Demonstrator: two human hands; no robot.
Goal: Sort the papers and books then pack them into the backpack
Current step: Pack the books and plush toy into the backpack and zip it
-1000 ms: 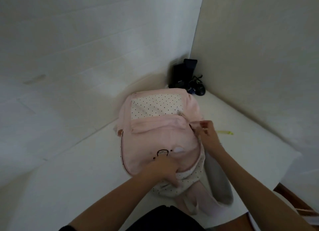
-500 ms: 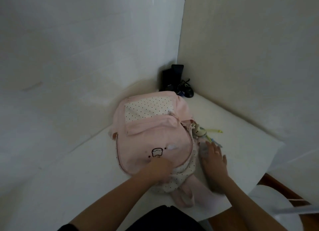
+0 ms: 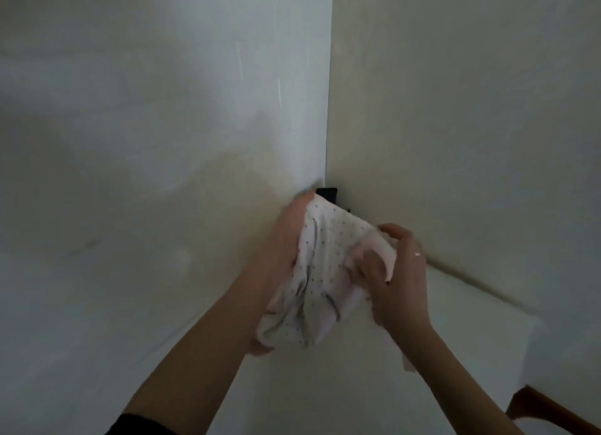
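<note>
Both hands grip the backpack [image 3: 320,281]: the left hand [image 3: 286,259] cups its side, and the right hand [image 3: 395,278] has fingers curled into the pink fabric. It appears raised off the white table [image 3: 471,337], though blur obscures this.

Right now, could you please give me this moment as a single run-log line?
backpack: lifted off table, dotted underside toward camera | left hand: holds its left side | right hand: grips its right side | papers, books: none visible
</note>
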